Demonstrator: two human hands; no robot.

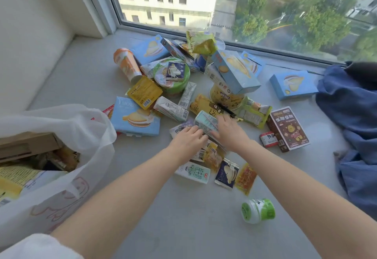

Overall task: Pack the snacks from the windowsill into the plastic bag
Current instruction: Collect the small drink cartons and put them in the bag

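Several snack packs lie heaped on the grey windowsill [85, 87]. In the middle of the heap a pale green drink carton [205, 123] sits between my hands. My left hand [188, 137] grips its left end with curled fingers; my right hand [229, 131] holds its right side. The white plastic bag [87, 136] stands open at the left, with boxes and yellow packs inside. A blue biscuit box [135, 119] lies just right of the bag's mouth. A white milk carton [192, 172] and a dark blue wafer pack [227, 174] lie under my forearms.
A green-and-white yoghurt bottle [258, 210] lies alone at the near right. A brown bear box [288, 131] stands right of my hands. Blue cloth [350, 105] is bunched at the right edge. The window pane [224, 3] bounds the far side, the wall the left.
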